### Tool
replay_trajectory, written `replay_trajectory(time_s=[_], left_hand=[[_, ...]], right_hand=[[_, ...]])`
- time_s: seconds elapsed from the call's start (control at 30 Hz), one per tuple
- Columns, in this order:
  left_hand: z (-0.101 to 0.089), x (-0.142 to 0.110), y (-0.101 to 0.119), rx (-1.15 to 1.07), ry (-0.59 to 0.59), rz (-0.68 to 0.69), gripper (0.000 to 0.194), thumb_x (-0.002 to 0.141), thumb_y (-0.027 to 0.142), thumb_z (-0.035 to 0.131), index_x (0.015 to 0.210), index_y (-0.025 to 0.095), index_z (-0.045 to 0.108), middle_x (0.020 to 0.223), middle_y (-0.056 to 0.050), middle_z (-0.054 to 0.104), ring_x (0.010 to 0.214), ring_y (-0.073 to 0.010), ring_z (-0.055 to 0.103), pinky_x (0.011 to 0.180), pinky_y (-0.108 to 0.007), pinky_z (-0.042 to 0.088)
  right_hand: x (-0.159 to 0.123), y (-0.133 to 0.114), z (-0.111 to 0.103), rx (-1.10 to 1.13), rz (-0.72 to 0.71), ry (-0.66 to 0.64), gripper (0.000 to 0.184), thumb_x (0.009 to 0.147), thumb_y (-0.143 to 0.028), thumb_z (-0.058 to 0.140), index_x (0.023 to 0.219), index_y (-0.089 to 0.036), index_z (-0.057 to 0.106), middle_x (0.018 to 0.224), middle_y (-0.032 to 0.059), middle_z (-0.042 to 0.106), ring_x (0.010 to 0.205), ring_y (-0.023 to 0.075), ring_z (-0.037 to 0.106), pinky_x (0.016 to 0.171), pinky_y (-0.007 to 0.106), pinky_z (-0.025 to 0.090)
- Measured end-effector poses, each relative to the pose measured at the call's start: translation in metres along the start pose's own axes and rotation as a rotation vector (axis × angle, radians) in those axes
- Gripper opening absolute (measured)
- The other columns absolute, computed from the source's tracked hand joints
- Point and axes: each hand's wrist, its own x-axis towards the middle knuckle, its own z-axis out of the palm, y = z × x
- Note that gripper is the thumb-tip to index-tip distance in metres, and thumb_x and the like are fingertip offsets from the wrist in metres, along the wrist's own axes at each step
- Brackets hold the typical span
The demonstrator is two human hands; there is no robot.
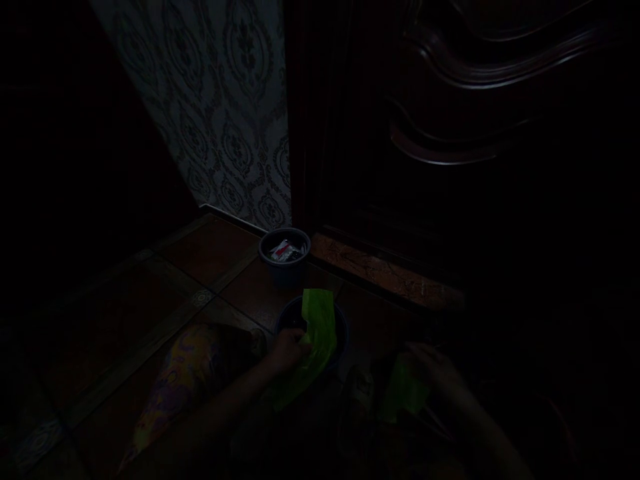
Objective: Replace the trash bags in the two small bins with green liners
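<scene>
The scene is very dark. My left hand (287,350) pinches a long, bright green leaf-like sheet (319,323). Its upper end stands over a dark round basin (341,340) on the floor, and its lower part bends down towards my lap. To the right, my right hand (433,367) is closed at the top of a second green piece (403,393), which hangs below the fingers. A thin pale edge shows beneath that hand, too dim to name. Shadow hides the basin's contents.
Behind the basin stands a bucket (285,272) with crumpled wrappers inside, by a patterned wall (240,133) and a dark carved wooden door (450,120) with a stone sill (385,270). My knee in patterned cloth (185,367) is at left above the tiled floor (200,250).
</scene>
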Motion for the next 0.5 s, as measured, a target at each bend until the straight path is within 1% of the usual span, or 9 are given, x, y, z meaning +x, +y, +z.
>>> replay_trajectory(time_s=[0.03, 0.1, 0.13, 0.17, 0.2, 0.27, 0.33, 0.4, 0.5], left_hand=[[0.001, -0.002, 0.003, 0.0, -0.024, 0.022, 0.022, 0.066, 0.033, 0.061, 0.075, 0.013, 0.066, 0.067, -0.001, 0.065, 0.061, -0.0145, 0.057, 0.055, -0.022, 0.041], [0.002, -0.007, 0.009, -0.007, -0.1, 0.082, 0.029, 0.072, 0.04, 0.058, 0.077, 0.013, 0.067, 0.068, -0.002, 0.065, 0.061, -0.0135, 0.056, 0.055, -0.022, 0.041], [0.0, -0.011, 0.013, -0.009, -0.133, 0.121, 0.033, 0.075, 0.044, 0.055, 0.077, 0.013, 0.067, 0.069, -0.002, 0.065, 0.061, -0.013, 0.055, 0.056, -0.021, 0.041], [-0.002, -0.015, 0.017, -0.008, -0.153, 0.162, 0.036, 0.076, 0.047, 0.053, 0.076, 0.013, 0.068, 0.071, -0.002, 0.065, 0.062, -0.0126, 0.055, 0.056, -0.021, 0.041], [-0.006, -0.019, 0.021, -0.001, -0.164, 0.199, 0.038, 0.077, 0.048, 0.053, 0.075, 0.014, 0.068, 0.073, -0.003, 0.065, 0.064, -0.0126, 0.055, 0.057, -0.021, 0.041], [-0.015, -0.028, 0.026, 0.003, -0.164, 0.247, 0.036, 0.076, 0.048, 0.055, 0.073, 0.014, 0.068, 0.083, -0.005, 0.066, 0.071, -0.0139, 0.056, 0.06, -0.021, 0.042], [-0.026, -0.034, 0.028, -0.026, -0.139, 0.25, 0.031, 0.074, 0.043, 0.058, 0.071, 0.014, 0.069, 0.09, -0.006, 0.066, 0.078, -0.0159, 0.058, 0.064, -0.022, 0.044], [-0.037, -0.036, 0.026, -0.08, -0.075, 0.193, 0.026, 0.072, 0.039, 0.059, 0.069, 0.014, 0.068, 0.083, -0.005, 0.067, 0.075, -0.0159, 0.059, 0.064, -0.022, 0.044], [-0.053, -0.034, 0.017, -0.206, 0.112, 0.033, 0.023, 0.07, 0.036, 0.056, 0.068, 0.015, 0.064, 0.061, 0.0, 0.062, 0.054, -0.0122, 0.054, 0.052, -0.021, 0.039]], right_hand=[[-0.002, -0.008, 0.021, -0.046, -0.02, -0.096, 0.037, 0.065, -0.048, 0.069, 0.087, -0.019, 0.065, 0.08, 0.0058, 0.068, 0.072, 0.02, 0.062, 0.062, 0.032, 0.047], [-0.006, -0.02, 0.072, -0.149, -0.096, -0.283, 0.039, 0.061, -0.048, 0.071, 0.089, -0.021, 0.065, 0.08, 0.0042, 0.069, 0.072, 0.0201, 0.062, 0.064, 0.032, 0.046], [-0.008, -0.023, 0.098, -0.181, -0.111, -0.349, 0.042, 0.06, -0.047, 0.071, 0.094, -0.022, 0.064, 0.079, 0.0032, 0.069, 0.073, 0.0205, 0.063, 0.067, 0.032, 0.045], [-0.009, -0.023, 0.122, -0.2, -0.1, -0.363, 0.046, 0.057, -0.045, 0.073, 0.096, -0.023, 0.063, 0.076, 0.0025, 0.068, 0.073, 0.0214, 0.063, 0.067, 0.033, 0.045], [-0.01, -0.022, 0.143, -0.191, -0.072, -0.339, 0.043, 0.055, -0.042, 0.074, 0.091, -0.021, 0.063, 0.077, 0.0032, 0.068, 0.076, 0.0221, 0.062, 0.069, 0.034, 0.045], [-0.012, -0.017, 0.169, -0.052, 0.03, -0.375, 0.036, 0.052, -0.034, 0.072, 0.083, -0.017, 0.063, 0.076, 0.004, 0.068, 0.075, 0.0217, 0.062, 0.07, 0.033, 0.045], [-0.013, -0.014, 0.175, 0.126, 0.104, -0.457, 0.035, 0.049, -0.028, 0.069, 0.081, -0.016, 0.062, 0.075, 0.0033, 0.068, 0.07, 0.0198, 0.062, 0.067, 0.032, 0.047], [-0.01, -0.015, 0.169, 0.215, 0.116, -0.483, 0.039, 0.047, -0.025, 0.069, 0.084, -0.017, 0.061, 0.072, 0.0016, 0.068, 0.065, 0.0184, 0.062, 0.062, 0.03, 0.047], [0.004, -0.019, 0.149, 0.162, 0.056, -0.326, 0.039, 0.046, -0.023, 0.068, 0.083, -0.019, 0.058, 0.061, -0.0016, 0.064, 0.055, 0.0176, 0.059, 0.054, 0.03, 0.046]])
